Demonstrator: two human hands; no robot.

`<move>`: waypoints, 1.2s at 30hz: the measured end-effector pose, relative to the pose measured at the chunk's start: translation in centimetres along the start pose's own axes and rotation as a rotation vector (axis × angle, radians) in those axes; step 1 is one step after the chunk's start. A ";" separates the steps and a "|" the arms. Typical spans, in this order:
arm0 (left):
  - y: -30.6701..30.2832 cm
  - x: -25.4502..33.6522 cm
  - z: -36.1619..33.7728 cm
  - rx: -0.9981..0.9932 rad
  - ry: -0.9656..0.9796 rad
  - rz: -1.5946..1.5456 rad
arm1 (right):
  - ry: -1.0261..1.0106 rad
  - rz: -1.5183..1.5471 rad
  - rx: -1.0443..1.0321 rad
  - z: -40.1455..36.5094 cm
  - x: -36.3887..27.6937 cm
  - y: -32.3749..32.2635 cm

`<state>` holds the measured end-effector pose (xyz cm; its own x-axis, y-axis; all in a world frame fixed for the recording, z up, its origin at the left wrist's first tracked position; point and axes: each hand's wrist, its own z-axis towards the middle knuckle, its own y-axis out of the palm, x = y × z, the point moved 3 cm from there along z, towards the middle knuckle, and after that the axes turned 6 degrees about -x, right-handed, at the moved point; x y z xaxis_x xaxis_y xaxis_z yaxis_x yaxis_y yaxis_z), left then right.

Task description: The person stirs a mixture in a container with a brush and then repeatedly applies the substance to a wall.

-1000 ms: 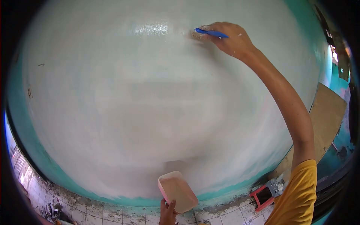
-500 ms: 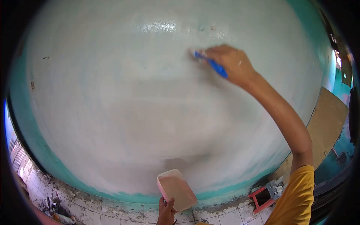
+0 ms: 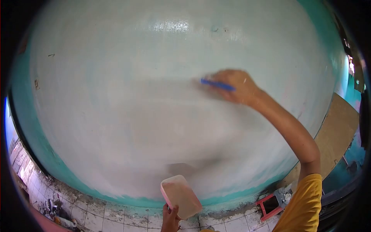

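Observation:
My right hand (image 3: pixel 236 86) is closed around the blue handle of a paintbrush (image 3: pixel 218 84), its bristle end against or very near the wall (image 3: pixel 162 127); motion blurs the tip. The wall carries whitish paint over turquoise, which still shows along the edges, and a wet shine lies near the top. Low in the view, my left hand (image 3: pixel 171 217) grips a rectangular plastic tub (image 3: pixel 181 196) by its side, thumb over the rim. Pale paint appears to lie inside the tub.
A red plastic stool (image 3: pixel 269 207) with grey stuff on it stands at the lower right. Behind it a brown board (image 3: pixel 338 133) leans on the wall. Debris (image 3: pixel 58 210) lies on the tiled floor (image 3: pixel 116 220) at the lower left.
My right hand has moved down the wall with the paintbrush, whose handle now lies closer to level. The left hand and the tub have barely moved.

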<state>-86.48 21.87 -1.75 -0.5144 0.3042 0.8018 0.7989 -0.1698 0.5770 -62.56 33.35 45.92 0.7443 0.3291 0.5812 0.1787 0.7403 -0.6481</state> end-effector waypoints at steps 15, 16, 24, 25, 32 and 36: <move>1.1 2.3 -1.3 -0.025 0.002 -0.193 | 0.025 -0.065 0.045 -9.0 -10.9 12.6; 1.0 2.2 -1.4 -0.018 -0.004 -0.197 | 0.025 0.037 -0.019 -10.1 -12.3 13.4; 0.9 2.6 -1.2 -0.035 0.025 -0.183 | 0.290 0.235 0.140 -4.2 -2.2 5.9; 0.9 2.5 -1.2 -0.025 0.015 -0.182 | 0.328 0.168 0.193 -3.2 -1.9 3.9; 1.1 2.8 -1.1 -0.017 0.004 -0.163 | 0.267 -0.026 0.262 -7.8 -8.4 9.9; 1.5 3.6 -1.0 -0.035 0.020 -0.157 | 0.213 0.104 0.061 -14.6 -16.1 18.3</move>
<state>-87.44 21.73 2.13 -0.6386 0.3105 0.7042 0.6970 -0.1544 0.7002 -61.89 33.08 17.54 0.8766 0.2791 0.3919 0.0600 0.7448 -0.6646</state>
